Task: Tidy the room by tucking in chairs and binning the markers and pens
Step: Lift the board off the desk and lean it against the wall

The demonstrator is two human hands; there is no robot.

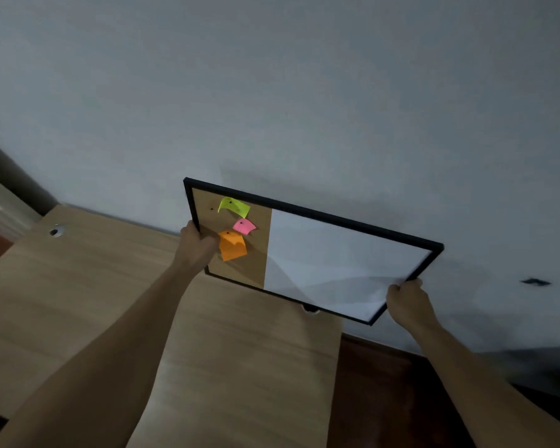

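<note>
A grey wall (272,92) filled most of the view, with a wooden surface (78,302) set against it. A black-framed cork-and-whiteboard (337,253) hung tilted before the wall, over the surface's far edge. The left grip (196,244) curled round its left frame; the right grip (404,302) pinched its lower right corner. An orange note (232,248), a yellow-green note (235,206) and a pink note (243,226) were pinned to the cork. A cable grommet (57,230) sat in the surface

The board (337,260) hides the fingers of the left hand (197,244) and most of a desk grommet (310,310); I can't identify the blurred dark mark (535,281) on the wall (272,92).
</note>
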